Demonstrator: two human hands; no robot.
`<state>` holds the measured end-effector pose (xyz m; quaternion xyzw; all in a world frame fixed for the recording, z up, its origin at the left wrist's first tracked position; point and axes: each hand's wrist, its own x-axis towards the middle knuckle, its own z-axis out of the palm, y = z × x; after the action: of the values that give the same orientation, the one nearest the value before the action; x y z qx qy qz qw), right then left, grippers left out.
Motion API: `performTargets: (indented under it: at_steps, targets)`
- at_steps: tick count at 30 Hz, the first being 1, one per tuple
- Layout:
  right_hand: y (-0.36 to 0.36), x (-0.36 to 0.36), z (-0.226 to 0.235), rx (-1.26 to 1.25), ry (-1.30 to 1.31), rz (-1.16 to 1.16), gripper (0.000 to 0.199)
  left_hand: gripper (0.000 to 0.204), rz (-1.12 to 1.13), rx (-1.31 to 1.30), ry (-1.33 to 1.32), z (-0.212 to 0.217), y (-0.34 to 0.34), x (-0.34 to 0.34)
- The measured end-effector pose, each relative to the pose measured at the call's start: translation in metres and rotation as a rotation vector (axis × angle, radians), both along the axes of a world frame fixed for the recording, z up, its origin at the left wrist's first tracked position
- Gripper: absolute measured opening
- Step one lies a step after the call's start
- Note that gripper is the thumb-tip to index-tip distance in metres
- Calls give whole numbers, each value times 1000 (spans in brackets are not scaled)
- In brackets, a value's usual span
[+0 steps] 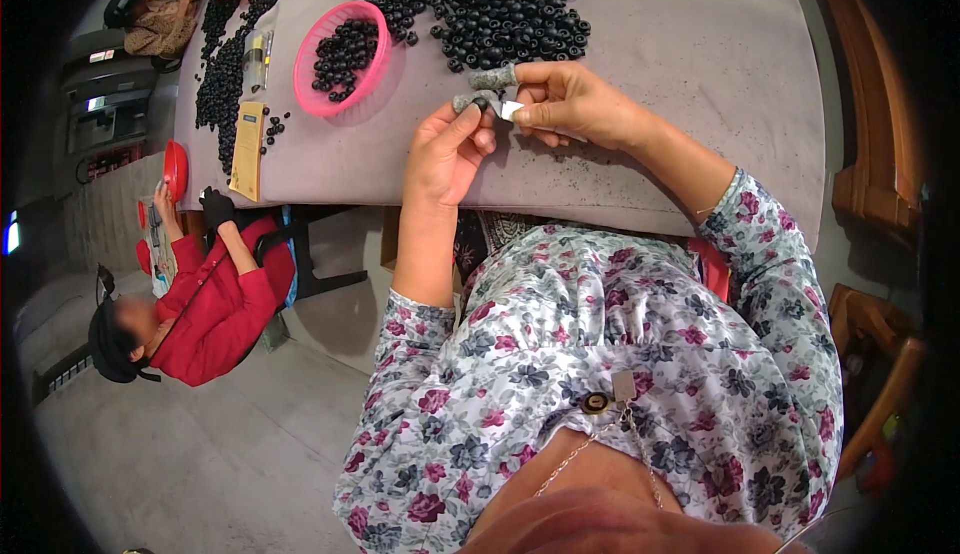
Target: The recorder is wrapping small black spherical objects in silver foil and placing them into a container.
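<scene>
My left hand (443,157) is closed near the table's front edge, thumb and forefinger pinching a small black bead (480,104). Right beside it, my right hand (590,104) grips a thin, pale tool (512,111); its kind is hard to make out, and the fingers partly cover it. Grey fabric wraps (493,78) cover the forefinger ends of my hands. The two hands nearly touch over the bead. Just beyond them spreads a large heap of black beads (515,14) with holes through them.
A pink basket (345,104) partly filled with black beads stands left of the heap. A tan packet (247,152) and more beads (222,84) lie farther left on the grey-covered table (700,54). A person in red (220,299) sits at the left; another person (160,19) is beyond.
</scene>
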<state>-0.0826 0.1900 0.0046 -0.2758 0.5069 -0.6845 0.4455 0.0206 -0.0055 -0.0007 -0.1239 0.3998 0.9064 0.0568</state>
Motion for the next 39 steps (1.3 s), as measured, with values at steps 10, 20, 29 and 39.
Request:
performTargets:
  at_steps: [10,20,29,39]
  targets:
    - [3,4,6,-6,-33,73,25,18,-145,122,47,-13,-2,2]
    - [3,4,9,-8,-27,54,22,21,-138,203,40,-14,-1,1]
    - [3,4,10,0,13,63,22,21,-188,114,85,-8,3,2]
    - [3,5,9,33,23,28,21,19,-111,335,-10,-13,4,-1]
